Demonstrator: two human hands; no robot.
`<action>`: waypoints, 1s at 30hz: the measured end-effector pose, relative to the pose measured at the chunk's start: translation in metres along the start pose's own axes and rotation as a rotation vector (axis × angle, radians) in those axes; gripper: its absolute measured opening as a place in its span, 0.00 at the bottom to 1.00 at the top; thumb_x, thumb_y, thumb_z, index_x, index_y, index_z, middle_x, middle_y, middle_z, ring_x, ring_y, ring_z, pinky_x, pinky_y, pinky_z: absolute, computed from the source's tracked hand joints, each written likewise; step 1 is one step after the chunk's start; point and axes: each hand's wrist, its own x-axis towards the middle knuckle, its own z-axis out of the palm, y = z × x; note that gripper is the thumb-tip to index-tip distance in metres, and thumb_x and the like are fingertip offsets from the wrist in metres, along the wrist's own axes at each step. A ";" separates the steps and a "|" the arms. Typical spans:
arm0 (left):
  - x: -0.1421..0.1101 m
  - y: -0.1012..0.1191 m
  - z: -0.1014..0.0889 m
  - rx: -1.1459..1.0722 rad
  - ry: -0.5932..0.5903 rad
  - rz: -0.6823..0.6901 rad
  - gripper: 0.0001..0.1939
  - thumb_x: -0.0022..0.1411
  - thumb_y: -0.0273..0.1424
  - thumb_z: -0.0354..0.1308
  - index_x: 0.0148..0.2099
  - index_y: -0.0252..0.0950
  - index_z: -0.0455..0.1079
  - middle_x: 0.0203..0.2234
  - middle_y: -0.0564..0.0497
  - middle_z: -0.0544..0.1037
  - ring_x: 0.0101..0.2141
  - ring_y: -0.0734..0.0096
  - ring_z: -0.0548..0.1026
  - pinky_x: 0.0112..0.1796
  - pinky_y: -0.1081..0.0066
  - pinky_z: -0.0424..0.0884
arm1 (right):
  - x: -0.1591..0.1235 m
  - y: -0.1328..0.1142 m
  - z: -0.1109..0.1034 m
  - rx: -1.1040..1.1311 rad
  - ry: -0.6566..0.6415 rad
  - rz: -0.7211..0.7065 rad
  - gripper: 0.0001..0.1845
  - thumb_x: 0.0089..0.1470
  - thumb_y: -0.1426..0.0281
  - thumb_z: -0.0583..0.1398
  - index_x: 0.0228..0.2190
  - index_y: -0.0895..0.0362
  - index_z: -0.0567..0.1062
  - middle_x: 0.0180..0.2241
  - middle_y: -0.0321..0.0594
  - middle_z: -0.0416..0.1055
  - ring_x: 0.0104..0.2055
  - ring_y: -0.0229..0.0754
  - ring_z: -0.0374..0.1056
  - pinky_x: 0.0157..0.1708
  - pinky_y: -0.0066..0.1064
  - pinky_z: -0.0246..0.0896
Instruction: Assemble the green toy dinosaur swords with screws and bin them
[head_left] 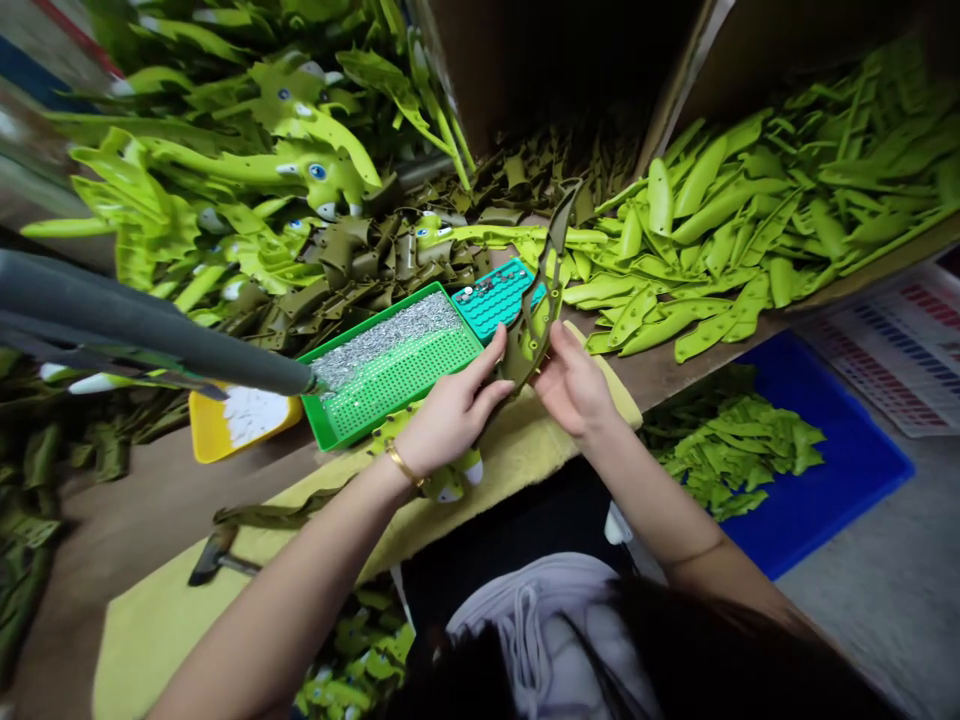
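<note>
My left hand (450, 415) and right hand (574, 385) hold a green piece (534, 325).
The fingers (491, 365) of both hands are clamped on it, up over a yellow cloth (517, 470), just beside a green tray (401, 395) of silver bits.

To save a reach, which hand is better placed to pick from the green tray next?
Left, probably. The left hand sits right at the corner of the green tray, while the right hand is farther off, on the far side of the olive piece between them.
</note>
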 end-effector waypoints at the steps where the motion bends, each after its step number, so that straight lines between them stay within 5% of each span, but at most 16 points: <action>1: -0.002 0.001 0.001 0.042 0.024 -0.001 0.34 0.68 0.39 0.47 0.71 0.35 0.46 0.58 0.46 0.71 0.53 0.63 0.74 0.55 0.66 0.67 | -0.003 0.001 0.000 -0.146 -0.027 -0.044 0.21 0.50 0.55 0.64 0.43 0.50 0.70 0.44 0.35 0.76 0.48 0.40 0.71 0.49 0.34 0.70; 5: -0.007 -0.003 0.011 0.224 0.102 0.033 0.33 0.68 0.37 0.48 0.71 0.35 0.45 0.50 0.44 0.78 0.43 0.64 0.78 0.45 0.67 0.72 | -0.013 0.012 -0.007 -0.664 -0.077 -0.067 0.20 0.54 0.54 0.60 0.43 0.52 0.67 0.34 0.35 0.75 0.34 0.38 0.72 0.37 0.31 0.69; 10: -0.009 -0.007 0.022 0.259 0.162 0.008 0.34 0.66 0.37 0.48 0.70 0.31 0.47 0.51 0.39 0.76 0.45 0.59 0.77 0.46 0.64 0.72 | -0.023 0.025 -0.008 -0.727 0.008 -0.149 0.19 0.57 0.53 0.56 0.43 0.52 0.64 0.29 0.34 0.73 0.30 0.37 0.70 0.30 0.28 0.66; 12: -0.004 -0.005 0.017 0.164 0.119 -0.038 0.33 0.65 0.40 0.49 0.67 0.30 0.53 0.49 0.40 0.76 0.45 0.57 0.76 0.46 0.62 0.71 | -0.019 0.011 -0.012 -0.741 -0.136 -0.081 0.20 0.57 0.52 0.56 0.44 0.53 0.65 0.30 0.35 0.74 0.31 0.37 0.71 0.31 0.28 0.67; 15: 0.007 -0.002 0.005 -0.075 -0.018 -0.108 0.28 0.60 0.45 0.53 0.56 0.32 0.66 0.42 0.43 0.78 0.41 0.57 0.76 0.43 0.61 0.72 | 0.015 -0.040 -0.032 -0.956 -0.300 -0.020 0.21 0.57 0.51 0.55 0.37 0.56 0.71 0.30 0.38 0.75 0.32 0.37 0.72 0.32 0.29 0.68; 18: 0.017 -0.005 0.002 -0.168 -0.086 -0.185 0.25 0.56 0.47 0.56 0.47 0.33 0.69 0.37 0.46 0.78 0.38 0.58 0.75 0.41 0.62 0.72 | 0.083 -0.111 -0.066 -1.135 0.180 -0.296 0.23 0.65 0.59 0.44 0.48 0.60 0.68 0.42 0.47 0.73 0.42 0.39 0.70 0.44 0.37 0.66; 20: 0.018 -0.008 0.006 -0.163 -0.121 -0.211 0.24 0.54 0.47 0.57 0.45 0.34 0.70 0.36 0.47 0.77 0.38 0.57 0.74 0.41 0.61 0.71 | 0.131 -0.150 -0.089 -1.445 0.588 -0.460 0.21 0.63 0.66 0.49 0.54 0.63 0.64 0.47 0.51 0.71 0.50 0.43 0.68 0.52 0.42 0.61; 23: 0.013 -0.014 0.010 -0.199 -0.170 -0.243 0.23 0.52 0.47 0.59 0.44 0.35 0.69 0.37 0.47 0.76 0.39 0.57 0.73 0.44 0.60 0.70 | 0.179 -0.181 -0.108 -1.708 0.716 -0.357 0.26 0.55 0.68 0.61 0.53 0.66 0.66 0.52 0.58 0.68 0.57 0.53 0.64 0.57 0.49 0.56; 27: 0.000 -0.027 0.004 -0.340 -0.240 -0.289 0.21 0.51 0.46 0.61 0.42 0.35 0.69 0.38 0.49 0.76 0.42 0.58 0.73 0.46 0.61 0.69 | 0.169 -0.170 -0.095 -1.424 0.634 -0.470 0.16 0.56 0.72 0.58 0.46 0.60 0.68 0.45 0.48 0.72 0.46 0.43 0.68 0.51 0.41 0.64; 30: -0.007 -0.038 -0.001 -0.430 -0.277 -0.363 0.25 0.50 0.46 0.63 0.45 0.34 0.69 0.38 0.49 0.76 0.39 0.61 0.73 0.43 0.62 0.70 | 0.115 -0.123 -0.067 -0.978 0.328 -0.467 0.11 0.56 0.68 0.58 0.42 0.54 0.64 0.39 0.40 0.71 0.33 0.35 0.67 0.33 0.31 0.68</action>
